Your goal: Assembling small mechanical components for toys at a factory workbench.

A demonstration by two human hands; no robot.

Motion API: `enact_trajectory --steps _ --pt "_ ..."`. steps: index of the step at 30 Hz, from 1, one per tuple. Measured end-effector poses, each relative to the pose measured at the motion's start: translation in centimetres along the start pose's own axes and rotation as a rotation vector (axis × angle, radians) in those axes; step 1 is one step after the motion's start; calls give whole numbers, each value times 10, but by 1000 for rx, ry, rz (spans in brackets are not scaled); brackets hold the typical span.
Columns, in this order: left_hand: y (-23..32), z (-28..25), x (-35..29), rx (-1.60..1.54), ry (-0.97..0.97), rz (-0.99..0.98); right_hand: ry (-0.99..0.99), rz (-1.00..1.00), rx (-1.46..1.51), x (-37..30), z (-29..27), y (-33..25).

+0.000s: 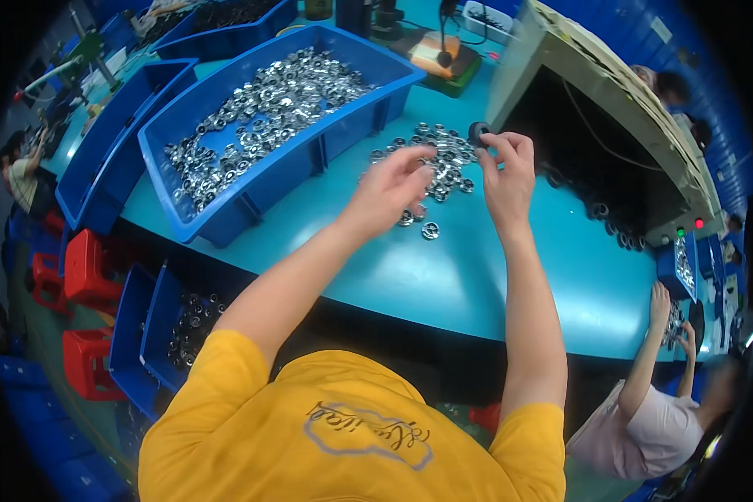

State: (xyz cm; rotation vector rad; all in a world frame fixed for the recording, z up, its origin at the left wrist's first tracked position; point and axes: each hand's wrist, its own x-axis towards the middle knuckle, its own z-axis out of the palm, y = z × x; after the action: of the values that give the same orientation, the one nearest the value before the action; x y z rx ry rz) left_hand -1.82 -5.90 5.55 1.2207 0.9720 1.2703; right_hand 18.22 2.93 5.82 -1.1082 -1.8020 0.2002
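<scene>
My right hand [509, 180] is raised at the far right side of a loose pile of shiny metal round parts [450, 159]. Its thumb and fingers pinch a black ring-shaped part [478, 132]. My left hand [389, 191] hovers at the pile's left side, fingers half curled and apart, with no part visibly held. Some of the pile is hidden behind this hand. One metal part [430, 230] lies on the turquoise tabletop [376, 259] a little nearer to me.
A large blue bin [251, 201] of metal parts stands at the left. On the right is a beige machine housing [510, 75] with a dark opening; black-rimmed round parts [615, 226] line its near edge. Red stools [92, 268] stand at left. A co-worker [644, 418] handles parts at lower right.
</scene>
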Motion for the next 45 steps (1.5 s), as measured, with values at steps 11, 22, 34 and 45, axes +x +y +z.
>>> enact_trajectory --steps 11,22,34,45 --pt "-48 -27 37 -632 -262 -24 -68 147 264 -34 26 -13" --pt "-46 -19 38 -632 -286 -25 -225 128 -331 -38 30 75" --pt "-45 -16 31 -600 -299 -23 -198 185 -479 -42 29 89" --pt "-47 -14 29 -529 -288 -3 -1 280 -204 -36 21 78"
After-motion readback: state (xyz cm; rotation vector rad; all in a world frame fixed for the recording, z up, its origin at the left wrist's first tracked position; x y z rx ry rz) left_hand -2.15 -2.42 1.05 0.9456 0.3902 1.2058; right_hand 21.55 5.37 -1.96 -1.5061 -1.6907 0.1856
